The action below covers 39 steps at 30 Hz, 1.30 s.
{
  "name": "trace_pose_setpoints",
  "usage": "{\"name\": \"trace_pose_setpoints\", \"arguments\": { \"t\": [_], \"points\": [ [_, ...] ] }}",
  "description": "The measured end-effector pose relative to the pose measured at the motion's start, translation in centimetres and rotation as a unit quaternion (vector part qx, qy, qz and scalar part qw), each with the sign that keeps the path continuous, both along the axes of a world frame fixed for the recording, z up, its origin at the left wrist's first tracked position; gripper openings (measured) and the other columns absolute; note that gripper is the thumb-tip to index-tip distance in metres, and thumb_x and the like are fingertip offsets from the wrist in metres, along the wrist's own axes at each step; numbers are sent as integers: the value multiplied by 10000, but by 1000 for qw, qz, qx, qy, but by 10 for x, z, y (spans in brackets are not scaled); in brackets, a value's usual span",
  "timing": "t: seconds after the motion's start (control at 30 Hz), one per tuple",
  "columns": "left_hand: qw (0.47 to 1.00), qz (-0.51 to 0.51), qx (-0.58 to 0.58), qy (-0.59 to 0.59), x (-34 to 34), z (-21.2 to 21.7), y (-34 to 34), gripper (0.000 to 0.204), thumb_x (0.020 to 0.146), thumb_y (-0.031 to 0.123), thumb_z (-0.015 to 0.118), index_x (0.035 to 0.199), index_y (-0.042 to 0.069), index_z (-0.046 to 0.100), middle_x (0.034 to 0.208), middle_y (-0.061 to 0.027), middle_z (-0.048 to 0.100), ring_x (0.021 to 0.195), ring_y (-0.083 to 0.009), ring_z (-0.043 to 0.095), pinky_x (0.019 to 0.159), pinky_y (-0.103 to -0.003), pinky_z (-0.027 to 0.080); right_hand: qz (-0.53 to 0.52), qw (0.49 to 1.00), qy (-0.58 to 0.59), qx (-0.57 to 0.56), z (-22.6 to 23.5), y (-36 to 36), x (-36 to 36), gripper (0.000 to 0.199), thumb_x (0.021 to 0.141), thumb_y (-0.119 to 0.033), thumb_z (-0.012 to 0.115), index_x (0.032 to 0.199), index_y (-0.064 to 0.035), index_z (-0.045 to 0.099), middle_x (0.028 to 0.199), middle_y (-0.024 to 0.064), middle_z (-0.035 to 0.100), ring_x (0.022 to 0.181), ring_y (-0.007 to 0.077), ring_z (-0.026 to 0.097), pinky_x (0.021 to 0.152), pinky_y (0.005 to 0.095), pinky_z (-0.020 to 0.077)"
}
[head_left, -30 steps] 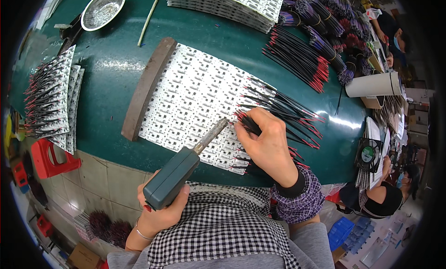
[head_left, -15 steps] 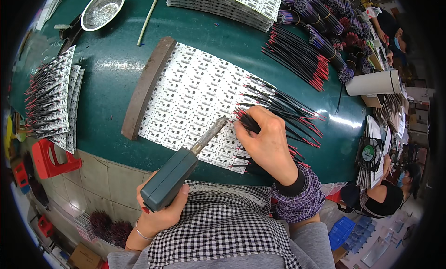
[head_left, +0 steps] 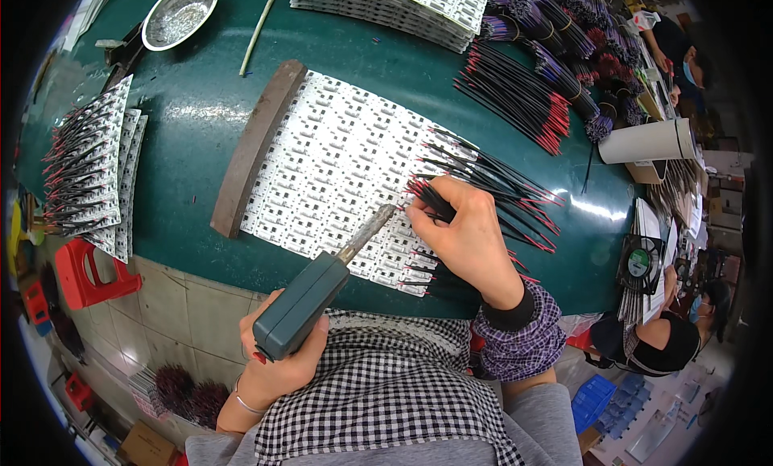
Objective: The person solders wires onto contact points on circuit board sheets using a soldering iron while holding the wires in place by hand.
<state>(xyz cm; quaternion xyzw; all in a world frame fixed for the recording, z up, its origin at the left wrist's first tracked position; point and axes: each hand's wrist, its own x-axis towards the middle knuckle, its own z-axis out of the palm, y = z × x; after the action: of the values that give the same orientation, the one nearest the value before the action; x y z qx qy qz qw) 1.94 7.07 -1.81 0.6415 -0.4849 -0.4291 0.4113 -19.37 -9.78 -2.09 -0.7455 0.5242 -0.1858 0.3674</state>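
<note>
head view: cuts off the green table [head_left: 177, 184] at the top; hides some of the white circuit-board sheet [head_left: 330, 152] under wires at its right. holds the dark green soldering iron [head_left: 302, 303] with the left hand [head_left: 282, 376], partly hidden, closed around its body. pinches, with the right hand [head_left: 469, 237] nearly closed, a bundle of black, red-tipped wires [head_left: 436, 200] between thumb and fingers, over the sheet's right part. has the metal tip [head_left: 372, 229] just beside the right thumb; cannot tell about contact below.
</note>
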Motion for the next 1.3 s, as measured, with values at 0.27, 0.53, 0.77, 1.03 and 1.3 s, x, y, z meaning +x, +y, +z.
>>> {"name": "trace_pose_setpoints", "arguments": {
  "t": [0.27,0.53,0.77,1.03,1.3],
  "points": [
    [999,-13,-26,-36,9,-9,24,253,833,25,734,1072,-41,680,948,-114,692,781,-169,648,662,-298,523,14,1000,-6,3,5,2,0,158,824,-42,677,888,86,609,795,173,610,702,297,603,633,373,479],
    [1000,5,-9,-6,9,-4,30,413,857,-12,730,1254,-40,614,1168,-126,677,1048,-183,645,904,-314,519,-10,989,-59,-136,27,22,-7,143,873,47,637,1014,51,618,888,146,558,768,287,580,692,357,477],
    [1000,4,10,11,9,1,28,419,854,-22,725,1258,-44,614,1181,-132,678,1069,-192,647,930,-320,517,-14,996,-81,-41,9,33,3,172,772,34,698,928,39,626,838,160,649,688,287,658,619,348,516],
    [961,-46,-154,-227,7,-10,21,172,778,54,774,931,-12,734,788,-87,711,605,-203,672,549,-302,524,-38,999,-31,-22,5,34,8,155,796,-21,719,914,44,641,836,177,662,670,310,661,599,375,512],
    [994,88,-59,-27,-1,-4,21,141,758,41,776,885,-5,733,777,-85,704,593,-188,666,533,-278,513,-47,997,-60,17,6,37,5,146,836,-49,722,929,34,646,804,195,678,654,360,659,596,385,508]
  ]
}}
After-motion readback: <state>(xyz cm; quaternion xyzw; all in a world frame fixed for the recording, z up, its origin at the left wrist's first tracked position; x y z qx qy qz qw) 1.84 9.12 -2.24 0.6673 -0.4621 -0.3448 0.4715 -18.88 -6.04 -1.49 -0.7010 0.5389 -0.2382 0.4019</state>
